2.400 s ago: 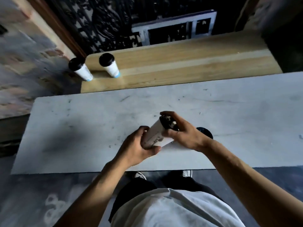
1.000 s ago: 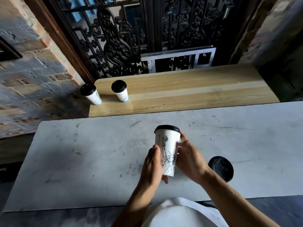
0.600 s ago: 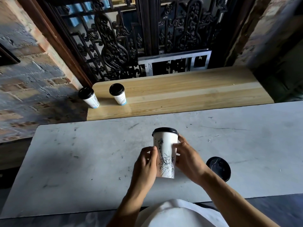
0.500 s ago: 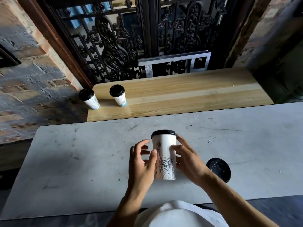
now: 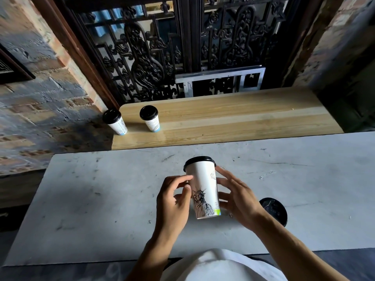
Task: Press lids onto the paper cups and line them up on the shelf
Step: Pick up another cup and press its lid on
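The tall white paper cup with a black plastic lid stands between loosely spread fingers of the left hand and right hand, barely touched, so a careless nudge could topple it.

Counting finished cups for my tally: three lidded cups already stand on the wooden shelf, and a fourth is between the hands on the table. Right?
Not quite. The head view shows two lidded cups on the wooden shelf, not three. A third lidded cup is between the hands on the table.

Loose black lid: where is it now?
In the head view, the loose black lid lies on the grey table, just beyond the right hand's wrist.
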Tool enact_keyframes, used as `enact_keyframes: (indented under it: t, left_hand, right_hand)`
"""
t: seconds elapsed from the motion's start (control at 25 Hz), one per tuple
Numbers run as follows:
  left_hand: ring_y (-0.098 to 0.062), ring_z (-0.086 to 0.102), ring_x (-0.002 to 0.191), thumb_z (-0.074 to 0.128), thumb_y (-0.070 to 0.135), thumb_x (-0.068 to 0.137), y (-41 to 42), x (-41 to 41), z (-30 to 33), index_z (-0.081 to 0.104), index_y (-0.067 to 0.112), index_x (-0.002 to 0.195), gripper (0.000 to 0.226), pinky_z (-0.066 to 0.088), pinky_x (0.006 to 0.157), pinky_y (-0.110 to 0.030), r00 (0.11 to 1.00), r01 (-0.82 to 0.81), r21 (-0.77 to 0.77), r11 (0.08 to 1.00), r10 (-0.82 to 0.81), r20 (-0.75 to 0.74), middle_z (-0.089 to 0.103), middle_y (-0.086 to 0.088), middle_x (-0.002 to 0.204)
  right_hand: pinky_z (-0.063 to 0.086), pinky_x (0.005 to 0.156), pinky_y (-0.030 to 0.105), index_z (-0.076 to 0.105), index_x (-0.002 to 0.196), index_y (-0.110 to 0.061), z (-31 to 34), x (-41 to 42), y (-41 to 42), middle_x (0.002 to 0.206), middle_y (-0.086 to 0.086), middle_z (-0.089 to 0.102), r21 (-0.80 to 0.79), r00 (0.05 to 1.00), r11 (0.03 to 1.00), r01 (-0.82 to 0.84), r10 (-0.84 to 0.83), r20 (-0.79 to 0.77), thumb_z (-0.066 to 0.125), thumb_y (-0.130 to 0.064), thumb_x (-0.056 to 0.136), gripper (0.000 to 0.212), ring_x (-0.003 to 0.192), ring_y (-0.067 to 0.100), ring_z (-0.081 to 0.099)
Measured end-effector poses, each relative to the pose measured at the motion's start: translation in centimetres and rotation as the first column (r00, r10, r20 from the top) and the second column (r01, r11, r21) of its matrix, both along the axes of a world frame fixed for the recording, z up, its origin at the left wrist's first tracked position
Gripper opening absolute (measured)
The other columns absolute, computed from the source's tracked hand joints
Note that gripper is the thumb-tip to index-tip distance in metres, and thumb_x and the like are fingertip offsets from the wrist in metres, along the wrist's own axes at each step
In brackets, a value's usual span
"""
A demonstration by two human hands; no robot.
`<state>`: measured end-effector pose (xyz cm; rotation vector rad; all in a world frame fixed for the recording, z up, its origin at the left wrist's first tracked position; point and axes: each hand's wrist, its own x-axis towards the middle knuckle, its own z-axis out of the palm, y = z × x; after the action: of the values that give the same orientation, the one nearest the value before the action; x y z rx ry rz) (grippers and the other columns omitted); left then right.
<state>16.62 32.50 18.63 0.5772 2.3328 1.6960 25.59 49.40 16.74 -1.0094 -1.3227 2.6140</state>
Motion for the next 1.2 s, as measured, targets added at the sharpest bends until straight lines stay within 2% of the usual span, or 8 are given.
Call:
enact_keyframes:
  t: [0.24, 0.36, 0.44, 0.56, 0.68, 0.92, 1.08, 1.2]
  left_hand:
    - [-0.005, 0.069, 0.104, 0.072, 0.006, 0.092, -0.4, 0.4, 0.5, 0.071, 0.019, 0.106, 0.019, 0.054, 0.074, -0.011, 0.994, 0.025, 0.025, 0.999, -0.028, 0.107, 0.071, -0.004, 0.113]
    - [-0.012, 0.071, 0.1, 0.067, -0.007, 0.091, -0.7, 0.0, 0.4, 0.074, 0.016, 0.104, 0.028, 0.06, 0.075, -0.024, 0.994, 0.071, 0.035, 0.997, -0.074, 0.082, 0.068, -0.004, 0.11]
    - [-0.016, 0.07, 0.098, 0.063, -0.016, 0.088, -0.9, -0.2, 0.1, 0.077, 0.013, 0.102, 0.036, 0.063, 0.077, -0.031, 0.996, 0.079, 0.03, 0.996, -0.08, 0.04, 0.067, -0.004, 0.106]
    - [-0.014, 0.069, 0.097, 0.061, -0.02, 0.086, -0.7, -0.3, 0.1, 0.078, 0.011, 0.1, 0.038, 0.062, 0.077, -0.025, 0.998, 0.062, 0.018, 0.998, -0.063, 0.024, 0.068, -0.004, 0.104]
    - [-0.014, 0.072, 0.096, 0.062, -0.008, 0.093, -0.6, -0.1, 0.0, 0.077, 0.015, 0.102, 0.029, 0.062, 0.078, -0.025, 0.995, 0.008, 0.034, 0.999, -0.011, 0.1, 0.073, -0.003, 0.104]
    - [-0.007, 0.073, 0.099, 0.073, 0.015, 0.092, -0.8, -0.1, -0.5, 0.072, 0.016, 0.105, 0.013, 0.063, 0.083, -0.032, 0.974, -0.016, 0.001, 1.0, 0.016, 0.225, 0.077, 0.003, 0.105]
    - [-0.002, 0.071, 0.095, 0.069, 0.005, 0.093, -1.1, -0.3, -0.4, 0.073, 0.019, 0.106, 0.019, 0.06, 0.074, -0.022, 0.99, 0.037, -0.047, 0.998, -0.03, 0.141, 0.073, 0.003, 0.111]
    - [-0.012, 0.07, 0.089, 0.064, -0.01, 0.09, -1.2, -0.5, -0.6, 0.077, 0.019, 0.102, 0.034, 0.062, 0.071, -0.029, 0.997, 0.062, -0.052, 0.997, -0.06, 0.046, 0.069, 0.003, 0.105]
  right_hand:
    - [0.059, 0.072, 0.034, 0.052, 0.145, -0.023, 0.0, 0.2, -0.2, 0.126, 0.008, 0.072, 0.093, 1.0, 0.996, 0.005, -0.004, -0.005, 0.049, 0.001, 0.102, 0.049, 0.087, 0.02, 0.074]
    - [0.055, 0.08, 0.035, 0.05, 0.148, -0.012, -0.1, 0.4, 0.0, 0.129, 0.016, 0.071, 0.017, 1.0, 1.0, 0.02, -0.02, 0.002, 0.057, -0.003, 0.098, 0.051, 0.092, 0.021, 0.071]
    - [0.05, 0.086, 0.038, 0.064, 0.135, -0.007, 0.4, 0.6, 0.0, 0.125, 0.023, 0.071, 0.018, 0.996, 0.998, -0.066, 0.067, -0.05, 0.062, -0.011, 0.093, 0.042, 0.101, 0.028, 0.065]
    - [0.048, 0.09, 0.04, 0.074, 0.12, -0.007, 0.8, 0.8, -0.3, 0.12, 0.026, 0.071, 0.018, 0.99, 0.995, -0.099, 0.1, -0.103, 0.062, -0.019, 0.089, 0.035, 0.105, 0.033, 0.062]
    - [0.044, 0.095, 0.047, 0.068, 0.131, -0.011, -0.1, 0.8, -0.2, 0.131, 0.036, 0.062, -0.028, 0.995, 0.998, -0.053, 0.051, -0.085, 0.057, -0.019, 0.095, 0.039, 0.109, 0.038, 0.06]
    - [0.051, 0.083, 0.044, 0.058, 0.139, -0.024, -0.4, 0.4, -0.4, 0.111, 0.022, 0.068, -0.05, 0.998, 0.998, -0.043, 0.042, -0.036, 0.052, -0.004, 0.099, 0.046, 0.097, 0.035, 0.06]
    - [0.059, 0.083, 0.046, 0.053, 0.141, -0.019, -0.5, 0.4, -0.3, 0.118, 0.023, 0.071, -0.06, 0.992, 0.996, -0.061, 0.054, -0.115, 0.067, -0.009, 0.086, 0.058, 0.102, 0.036, 0.069]
    - [0.059, 0.083, 0.042, 0.061, 0.135, -0.013, -0.3, 0.4, -0.4, 0.122, 0.025, 0.071, 0.021, 0.986, 0.993, -0.117, 0.119, -0.118, 0.068, -0.011, 0.086, 0.049, 0.106, 0.032, 0.071]
